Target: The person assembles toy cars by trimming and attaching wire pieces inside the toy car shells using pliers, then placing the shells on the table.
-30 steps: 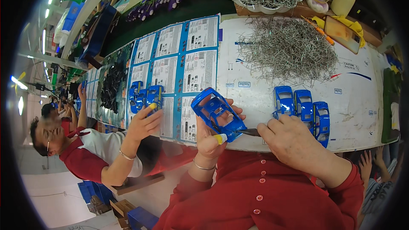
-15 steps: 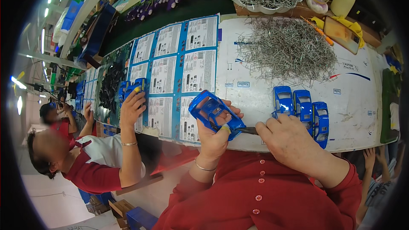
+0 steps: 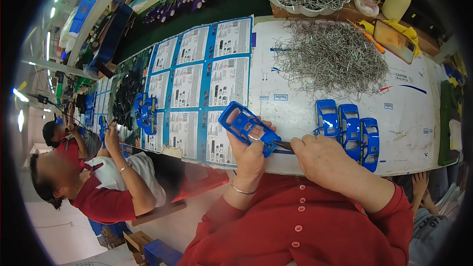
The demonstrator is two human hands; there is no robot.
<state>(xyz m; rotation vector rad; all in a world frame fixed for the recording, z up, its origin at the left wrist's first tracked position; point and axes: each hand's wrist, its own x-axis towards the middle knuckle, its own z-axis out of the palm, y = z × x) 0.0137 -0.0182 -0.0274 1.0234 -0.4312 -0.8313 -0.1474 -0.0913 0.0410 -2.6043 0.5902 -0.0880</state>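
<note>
A glossy blue toy car body (image 3: pixel 240 122) with open windows rests in my left hand (image 3: pixel 249 160), whose fingers and thumb are closed around its lower side. My right hand (image 3: pixel 320 155) is wrapped round a dark, pointed tool (image 3: pixel 283 144). Its tip meets the near right end of the car body; the rest of the tool is covered by my fingers. Just beyond my right hand stand three more blue car bodies side by side: one (image 3: pixel 327 117) at the left, one (image 3: pixel 350 125) in the middle and one (image 3: pixel 370 143) at the right.
A loose heap of thin metal wire pins (image 3: pixel 335 59) lies on the white tabletop, and a white bowl (image 3: pixel 315 12) full of them stands behind. Printed sheets (image 3: pixel 229 81) cover the table at left, where a co-worker (image 3: pixel 111 182) sits near blue car bodies (image 3: pixel 145 113).
The car body in my left hand has tilted slightly, and my right hand has shifted a little left with the tool. The co-worker's hand has left the car bodies at left.
</note>
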